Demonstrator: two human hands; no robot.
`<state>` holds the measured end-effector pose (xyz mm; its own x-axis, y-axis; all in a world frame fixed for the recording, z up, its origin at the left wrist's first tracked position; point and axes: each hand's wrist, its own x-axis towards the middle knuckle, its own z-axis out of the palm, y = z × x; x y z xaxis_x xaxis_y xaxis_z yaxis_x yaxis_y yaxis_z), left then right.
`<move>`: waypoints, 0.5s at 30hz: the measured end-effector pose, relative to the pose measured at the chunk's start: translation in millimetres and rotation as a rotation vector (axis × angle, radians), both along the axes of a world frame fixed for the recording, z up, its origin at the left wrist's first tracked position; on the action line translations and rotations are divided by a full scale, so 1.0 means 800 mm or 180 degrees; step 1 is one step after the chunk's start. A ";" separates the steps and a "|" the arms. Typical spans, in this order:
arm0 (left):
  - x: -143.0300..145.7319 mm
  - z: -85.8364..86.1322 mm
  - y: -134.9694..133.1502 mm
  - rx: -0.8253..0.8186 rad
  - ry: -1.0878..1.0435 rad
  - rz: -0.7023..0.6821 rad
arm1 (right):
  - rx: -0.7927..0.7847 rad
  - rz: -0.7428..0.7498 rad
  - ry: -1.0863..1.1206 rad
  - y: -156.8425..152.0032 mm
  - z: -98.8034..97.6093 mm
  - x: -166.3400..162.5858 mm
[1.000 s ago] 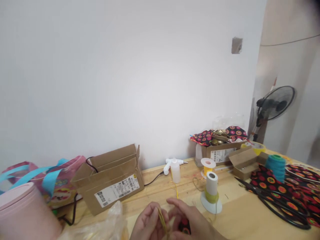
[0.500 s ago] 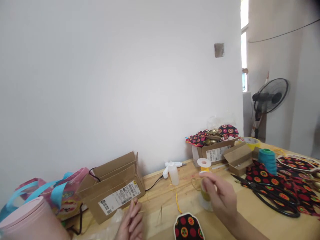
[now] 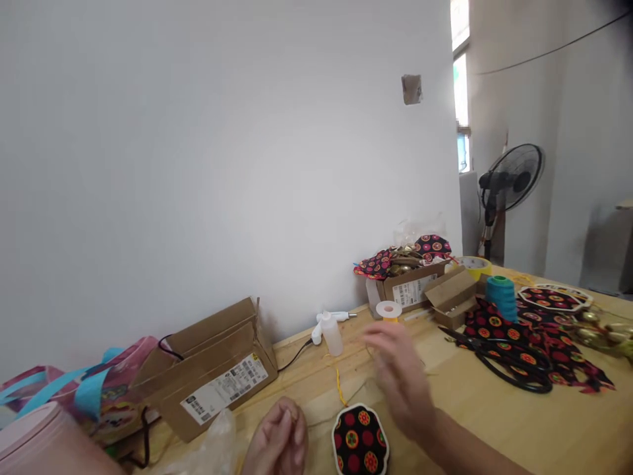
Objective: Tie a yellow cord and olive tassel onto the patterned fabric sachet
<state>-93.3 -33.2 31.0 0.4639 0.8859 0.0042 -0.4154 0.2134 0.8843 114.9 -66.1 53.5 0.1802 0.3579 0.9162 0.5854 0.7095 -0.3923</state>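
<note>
2 hands [image 3: 277,439] [image 3: 400,379], 3 cardboard boxes [image 3: 217,369] [image 3: 408,287] [image 3: 452,303] (all open), 1 scissors [image 3: 499,359], 1 fan [image 3: 512,178].

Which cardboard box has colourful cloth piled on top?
The small box far back by the wall's end, heaped with dotted cloth. The big box on the left has none.

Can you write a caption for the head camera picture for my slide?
Right hand reaches over the wooden table toward a yellow thread spool; left hand rests beside a patterned fabric patch.
</note>
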 end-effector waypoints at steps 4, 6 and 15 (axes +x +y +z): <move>0.017 -0.004 -0.016 0.0161 0.0233 -0.0333 | -0.1449 0.1342 -0.0869 -0.010 -0.025 -0.046; 0.014 -0.002 -0.015 0.0004 0.0136 -0.0243 | -0.2065 0.1876 -0.0940 -0.009 -0.035 -0.055; -0.038 0.015 0.020 -0.0626 -0.1351 0.0518 | -0.2149 0.1467 0.0302 0.014 -0.014 -0.020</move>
